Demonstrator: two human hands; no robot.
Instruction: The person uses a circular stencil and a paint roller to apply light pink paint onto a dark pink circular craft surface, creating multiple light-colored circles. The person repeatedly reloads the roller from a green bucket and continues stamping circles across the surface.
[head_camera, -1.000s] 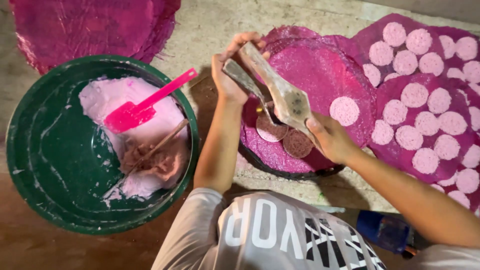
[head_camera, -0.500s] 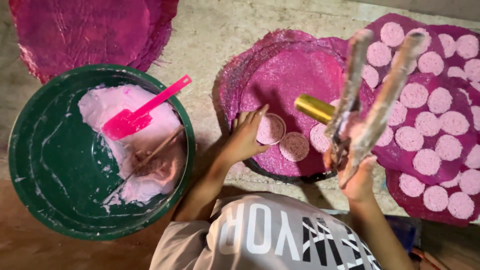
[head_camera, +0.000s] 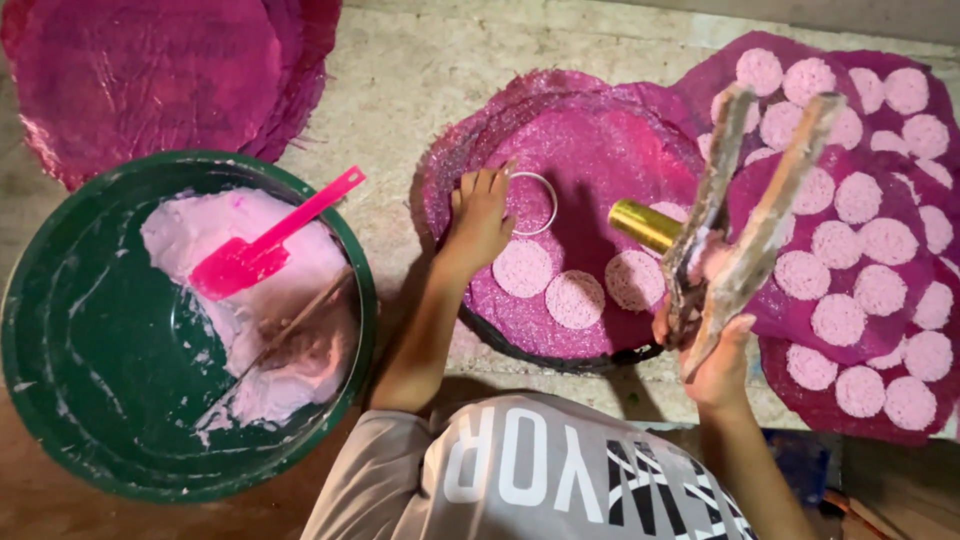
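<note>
Batter-crusted hinged press (head_camera: 745, 215) gapes in the right hand's (head_camera: 715, 355) closed grip; left hand (head_camera: 480, 215), fingers loosely spread, touches a ring (head_camera: 530, 203).

Metal ring (head_camera: 531, 203) (round, thin) flat on pink sheet (head_camera: 600, 150).

Three pale pink dough discs (head_camera: 575, 298) lie on the near glittery magenta sheet (head_camera: 600, 150), beside one metal ring (head_camera: 532, 203); one green basin (head_camera: 60, 400), one pink spatula (head_camera: 265, 245).

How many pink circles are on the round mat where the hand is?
3 in plain view: one under the left hand at, one lower at, one further right at. A fourth peeks from behind the golden tube; the tongs may hide more.
</note>
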